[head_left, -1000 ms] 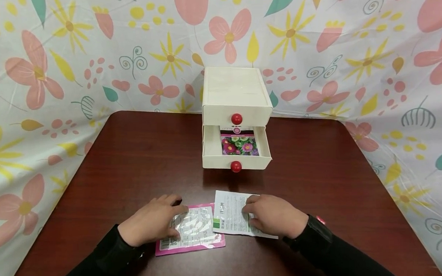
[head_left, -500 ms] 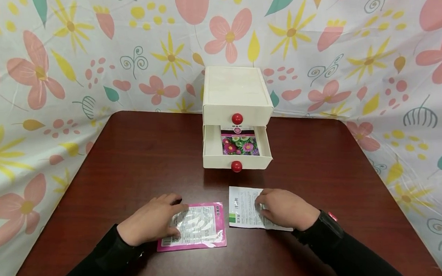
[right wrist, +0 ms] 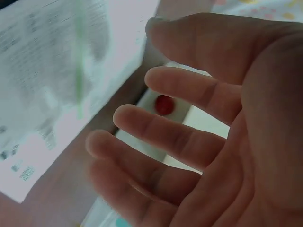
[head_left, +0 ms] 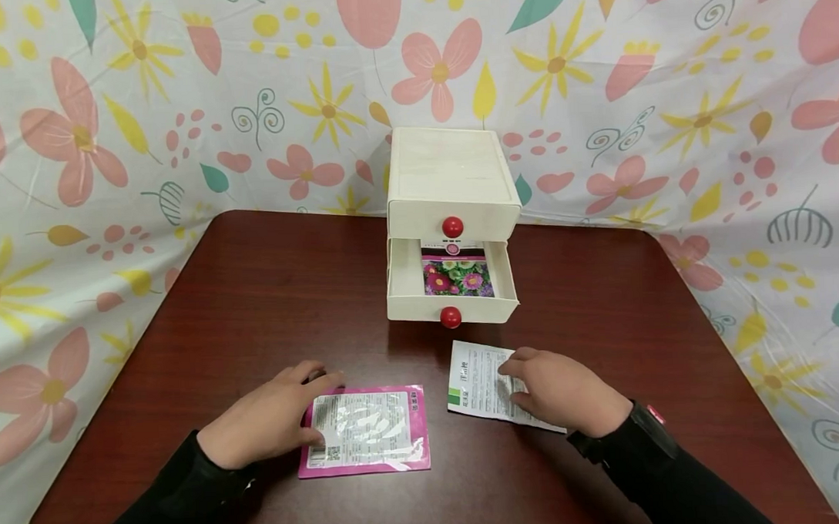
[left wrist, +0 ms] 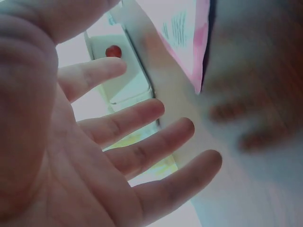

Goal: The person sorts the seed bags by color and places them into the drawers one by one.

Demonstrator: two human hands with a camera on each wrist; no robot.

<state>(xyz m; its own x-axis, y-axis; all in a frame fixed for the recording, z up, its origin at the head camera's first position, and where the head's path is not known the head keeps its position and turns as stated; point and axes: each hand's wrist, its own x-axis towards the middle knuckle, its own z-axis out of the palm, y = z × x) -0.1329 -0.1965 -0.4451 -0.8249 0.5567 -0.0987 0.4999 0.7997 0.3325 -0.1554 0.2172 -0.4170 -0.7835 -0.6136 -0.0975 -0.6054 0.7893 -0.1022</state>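
A pink-bordered flat packet (head_left: 370,429) lies on the table, its printed back facing up under shiny film. My left hand (head_left: 261,418) is at its left edge, thumb and fingers spread; the left wrist view also shows these fingers apart, with a corner of the packet (left wrist: 189,42) beyond. To the right lies a white printed packet (head_left: 475,383) with a green patch, slightly turned. My right hand (head_left: 566,388) rests over its right part and hides that side. Loosely bent fingers (right wrist: 165,130) with nothing between them appear in the right wrist view.
A cream two-drawer box (head_left: 451,168) with red knobs stands at the back of the dark wooden table (head_left: 289,297). Its lower drawer (head_left: 407,307) is pulled out and holds a flower-picture packet (head_left: 458,278). A floral cloth (head_left: 246,67) hangs behind.
My right hand has slid the white packet right and away from me, off the pink-bordered packet. My left hand has drawn back left, uncovering more of the pink-bordered one.
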